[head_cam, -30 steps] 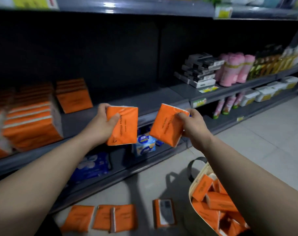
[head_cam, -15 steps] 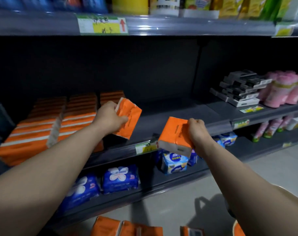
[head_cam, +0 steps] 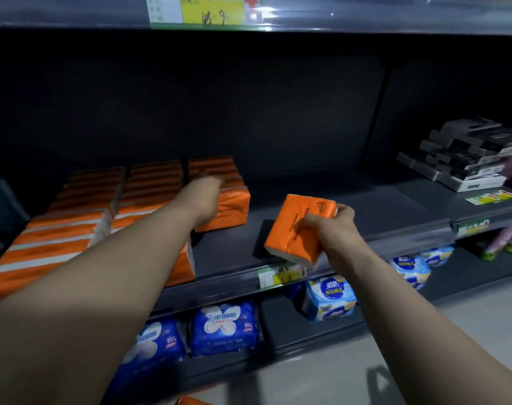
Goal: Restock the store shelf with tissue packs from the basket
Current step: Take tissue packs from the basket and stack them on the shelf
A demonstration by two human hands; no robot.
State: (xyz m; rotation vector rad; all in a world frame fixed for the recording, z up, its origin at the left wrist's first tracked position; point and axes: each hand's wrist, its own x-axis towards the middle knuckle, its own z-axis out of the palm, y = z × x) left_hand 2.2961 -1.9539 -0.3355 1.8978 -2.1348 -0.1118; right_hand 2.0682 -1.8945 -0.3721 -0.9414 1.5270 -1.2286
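My left hand (head_cam: 205, 197) reaches onto the dark shelf (head_cam: 366, 217) and holds an orange tissue pack (head_cam: 231, 209) upright at the front of the third row of orange packs (head_cam: 214, 171). More orange packs (head_cam: 73, 226) fill two rows further left. My right hand (head_cam: 333, 229) grips a second orange tissue pack (head_cam: 295, 226), tilted, just above the shelf's front edge and to the right of the rows. The basket is out of view.
Black-and-white boxes (head_cam: 468, 159) are stacked at the right end of the shelf. Blue packs (head_cam: 222, 328) and blue-white packs (head_cam: 329, 296) lie on the lower shelf. A price tag (head_cam: 278, 276) sits on the shelf edge. An upper shelf (head_cam: 366, 16) overhangs. Pale floor (head_cam: 366, 381) lies below.
My left hand has pushed its pack further in onto the shelf against the third row. My right hand has lifted its pack up to the shelf edge. The view has moved closer.
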